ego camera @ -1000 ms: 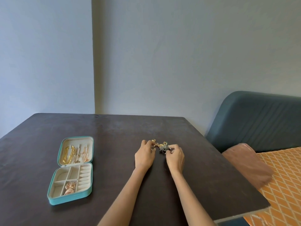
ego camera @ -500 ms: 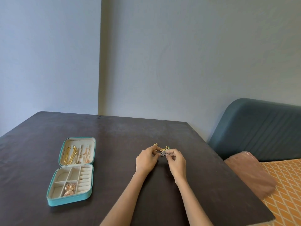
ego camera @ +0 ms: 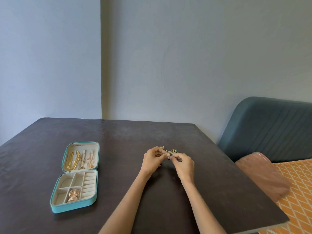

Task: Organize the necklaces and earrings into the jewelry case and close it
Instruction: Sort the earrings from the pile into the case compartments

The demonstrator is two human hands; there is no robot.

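Pinching earrings together, both hands hover over dark table by blue-grey walls.

A dark surface meets grey-blue walls; to its right stands a teal ribbed headboard; a brown pillow lies on an orange diamond-patterned bedcover.

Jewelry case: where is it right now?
Head view: the jewelry case lies open on the dark table, left of the left hand, gold necklaces in its lid.
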